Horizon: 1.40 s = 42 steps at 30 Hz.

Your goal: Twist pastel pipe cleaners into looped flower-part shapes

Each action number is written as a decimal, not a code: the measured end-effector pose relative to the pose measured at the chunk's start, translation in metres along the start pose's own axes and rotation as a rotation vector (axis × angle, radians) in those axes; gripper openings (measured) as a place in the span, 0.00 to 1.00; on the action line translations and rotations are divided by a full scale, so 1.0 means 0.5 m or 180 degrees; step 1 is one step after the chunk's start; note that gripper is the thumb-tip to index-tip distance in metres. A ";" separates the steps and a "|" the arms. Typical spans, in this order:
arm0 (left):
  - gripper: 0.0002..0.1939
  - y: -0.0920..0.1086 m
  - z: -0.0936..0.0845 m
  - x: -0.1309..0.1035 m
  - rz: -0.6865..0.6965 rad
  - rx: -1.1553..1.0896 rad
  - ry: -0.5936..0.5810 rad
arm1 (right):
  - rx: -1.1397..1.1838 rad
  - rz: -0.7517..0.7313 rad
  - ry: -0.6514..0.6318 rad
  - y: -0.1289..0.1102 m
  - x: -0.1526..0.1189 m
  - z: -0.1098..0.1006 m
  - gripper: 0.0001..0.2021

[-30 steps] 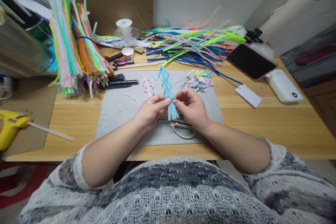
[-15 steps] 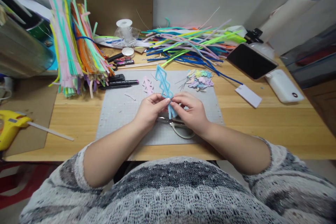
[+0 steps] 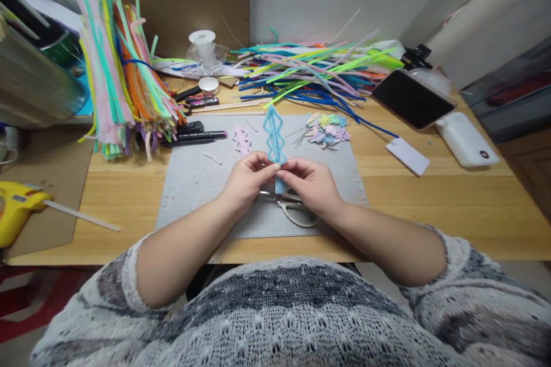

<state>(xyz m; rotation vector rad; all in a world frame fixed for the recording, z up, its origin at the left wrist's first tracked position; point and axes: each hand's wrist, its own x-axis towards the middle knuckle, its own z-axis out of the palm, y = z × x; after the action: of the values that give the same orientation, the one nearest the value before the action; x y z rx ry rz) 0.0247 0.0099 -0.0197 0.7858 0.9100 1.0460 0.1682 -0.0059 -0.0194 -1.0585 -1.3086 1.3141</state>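
Observation:
A blue zigzag pipe-cleaner piece (image 3: 274, 133) stands upright between my hands, its pointed end up and its short tails below my fingers. My left hand (image 3: 253, 176) pinches its lower part from the left. My right hand (image 3: 310, 182) pinches the same spot from the right, the thumbs almost touching. Under my hands lie scissors with pale handles (image 3: 299, 215) on the grey cutting mat (image 3: 193, 183). A pink zigzag piece (image 3: 241, 140) rests on the mat behind my left hand. Small pastel pieces with wire stems (image 3: 329, 129) are heaped at the mat's back right.
Bundled pipe cleaners (image 3: 107, 69) stand at the left, loose ones (image 3: 310, 71) lie along the back. Markers (image 3: 198, 136), a yellow glue gun (image 3: 19, 206), a phone (image 3: 413, 99), a white case (image 3: 467, 140) and a white card (image 3: 407, 156) lie around the mat.
The blue piece has turned from a leftward lean to nearly upright, and its lower tails are now closer together. My right hand has shifted slightly down. Both hands keep their pinch.

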 end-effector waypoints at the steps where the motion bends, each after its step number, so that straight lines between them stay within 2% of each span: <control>1: 0.15 0.001 0.000 0.000 -0.0066 -0.0051 -0.0016 | 0.0027 0.0038 0.0006 -0.002 0.000 0.000 0.06; 9: 0.15 0.011 0.001 0.001 -0.0424 -0.0279 -0.0116 | 0.0449 0.0486 0.0128 -0.005 0.009 -0.005 0.10; 20: 0.12 0.008 0.007 -0.006 -0.0106 0.0296 -0.0085 | -0.0335 0.0018 0.0389 0.003 0.008 -0.006 0.03; 25: 0.12 0.004 0.006 -0.003 0.0166 0.0635 -0.0093 | -0.0653 -0.0181 0.0316 0.010 0.002 -0.006 0.04; 30: 0.14 0.004 0.004 -0.001 0.0104 0.0743 -0.0098 | -0.1194 -0.0481 0.0360 0.004 -0.004 -0.004 0.04; 32: 0.14 0.006 0.004 -0.001 0.0052 0.0751 -0.0120 | -0.1158 -0.0436 0.0346 0.001 -0.003 -0.003 0.04; 37: 0.13 0.010 0.003 -0.002 0.0200 0.0753 -0.0100 | -0.0478 -0.0002 0.0079 0.001 0.001 -0.002 0.04; 39: 0.13 0.010 0.002 -0.002 0.0203 0.0810 -0.0100 | -0.0614 -0.0046 0.0102 0.002 0.002 -0.004 0.05; 42: 0.12 0.009 -0.001 -0.002 0.0159 0.0889 -0.0016 | -0.1196 -0.0344 0.0205 0.003 0.002 -0.009 0.05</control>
<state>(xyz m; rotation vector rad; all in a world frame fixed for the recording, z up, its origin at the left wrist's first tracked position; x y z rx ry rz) 0.0226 0.0106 -0.0157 1.0473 1.0504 0.9710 0.1723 -0.0042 -0.0211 -1.2537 -1.5784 0.9660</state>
